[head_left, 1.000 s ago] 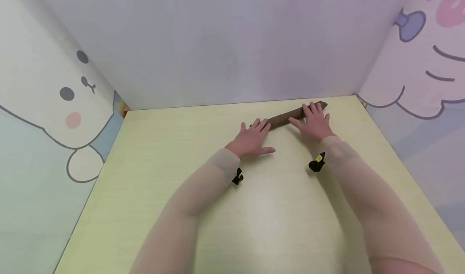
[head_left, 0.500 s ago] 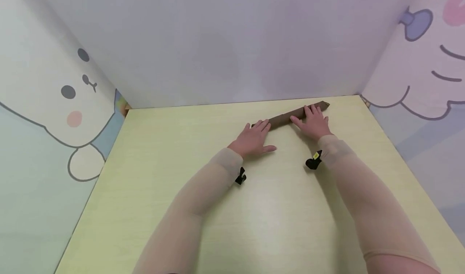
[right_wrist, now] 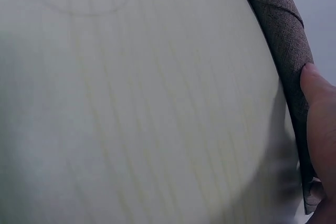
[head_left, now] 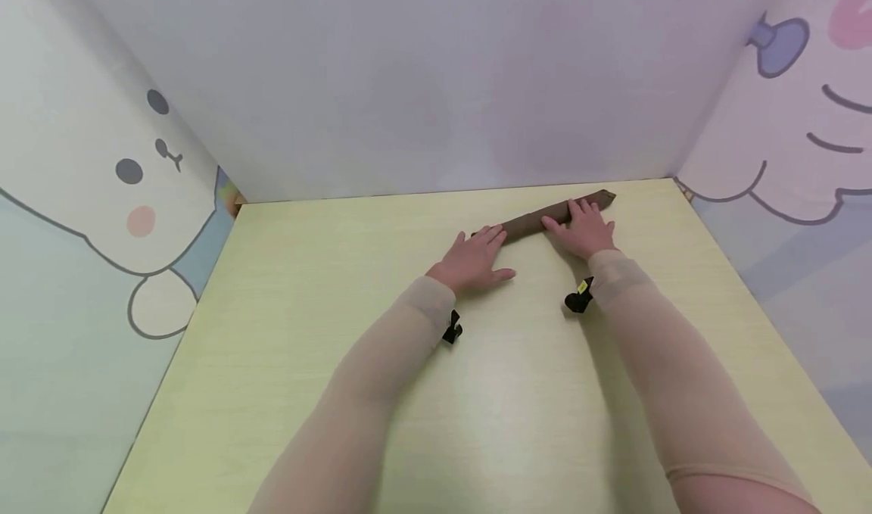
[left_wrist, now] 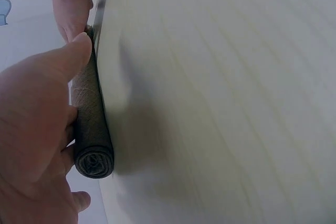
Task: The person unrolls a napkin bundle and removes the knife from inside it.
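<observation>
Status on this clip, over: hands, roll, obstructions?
Left hand and right hand on brown cloth roll. Lying aslant on table. No obstruction visible.

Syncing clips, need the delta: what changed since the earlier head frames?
Right sleeve and its black wrist camera swung slightly left, toward the left hand. Nothing visibly grabbed or released; left hand and right hand stay on the brown roll.
</observation>
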`<action>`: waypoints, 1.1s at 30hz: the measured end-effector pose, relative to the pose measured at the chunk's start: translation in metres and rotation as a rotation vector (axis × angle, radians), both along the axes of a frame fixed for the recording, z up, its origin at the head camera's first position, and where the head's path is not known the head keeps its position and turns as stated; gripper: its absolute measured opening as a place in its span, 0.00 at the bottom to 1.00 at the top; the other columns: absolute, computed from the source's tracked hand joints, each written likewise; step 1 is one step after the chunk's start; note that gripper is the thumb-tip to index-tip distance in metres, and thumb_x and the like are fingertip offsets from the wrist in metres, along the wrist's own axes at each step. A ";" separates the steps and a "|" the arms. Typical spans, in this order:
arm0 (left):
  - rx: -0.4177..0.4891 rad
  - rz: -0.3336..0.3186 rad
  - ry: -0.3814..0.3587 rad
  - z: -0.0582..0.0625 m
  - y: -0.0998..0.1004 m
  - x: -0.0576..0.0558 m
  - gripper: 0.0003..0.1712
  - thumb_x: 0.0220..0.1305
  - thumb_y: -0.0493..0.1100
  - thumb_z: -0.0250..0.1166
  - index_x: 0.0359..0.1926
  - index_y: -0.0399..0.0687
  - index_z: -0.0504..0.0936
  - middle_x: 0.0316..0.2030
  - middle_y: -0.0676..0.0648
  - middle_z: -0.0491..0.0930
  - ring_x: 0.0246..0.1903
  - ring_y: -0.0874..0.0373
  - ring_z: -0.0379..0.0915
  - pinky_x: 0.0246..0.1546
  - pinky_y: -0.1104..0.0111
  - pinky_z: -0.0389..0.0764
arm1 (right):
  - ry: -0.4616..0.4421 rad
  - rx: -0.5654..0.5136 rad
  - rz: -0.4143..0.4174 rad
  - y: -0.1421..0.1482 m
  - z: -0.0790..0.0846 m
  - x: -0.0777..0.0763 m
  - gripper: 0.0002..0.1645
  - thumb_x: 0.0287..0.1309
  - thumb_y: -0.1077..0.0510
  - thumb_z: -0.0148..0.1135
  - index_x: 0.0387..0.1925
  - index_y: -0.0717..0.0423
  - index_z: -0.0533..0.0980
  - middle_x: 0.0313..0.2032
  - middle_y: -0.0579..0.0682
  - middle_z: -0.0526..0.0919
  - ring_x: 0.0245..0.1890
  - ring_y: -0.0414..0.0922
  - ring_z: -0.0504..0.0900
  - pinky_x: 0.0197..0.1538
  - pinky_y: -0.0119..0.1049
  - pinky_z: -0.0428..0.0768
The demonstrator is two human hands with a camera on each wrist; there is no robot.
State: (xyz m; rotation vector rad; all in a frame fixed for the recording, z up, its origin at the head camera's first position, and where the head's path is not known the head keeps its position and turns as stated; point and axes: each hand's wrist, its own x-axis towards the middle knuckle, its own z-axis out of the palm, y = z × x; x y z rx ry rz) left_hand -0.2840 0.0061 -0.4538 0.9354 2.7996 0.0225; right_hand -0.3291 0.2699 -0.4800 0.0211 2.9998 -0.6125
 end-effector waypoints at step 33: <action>0.066 0.070 -0.009 -0.005 -0.025 0.032 0.50 0.64 0.74 0.45 0.77 0.54 0.45 0.76 0.54 0.42 0.74 0.56 0.36 0.67 0.44 0.49 | -0.008 0.080 -0.021 -0.027 -0.011 0.019 0.68 0.52 0.14 0.29 0.74 0.64 0.48 0.72 0.68 0.44 0.72 0.66 0.38 0.59 0.76 0.39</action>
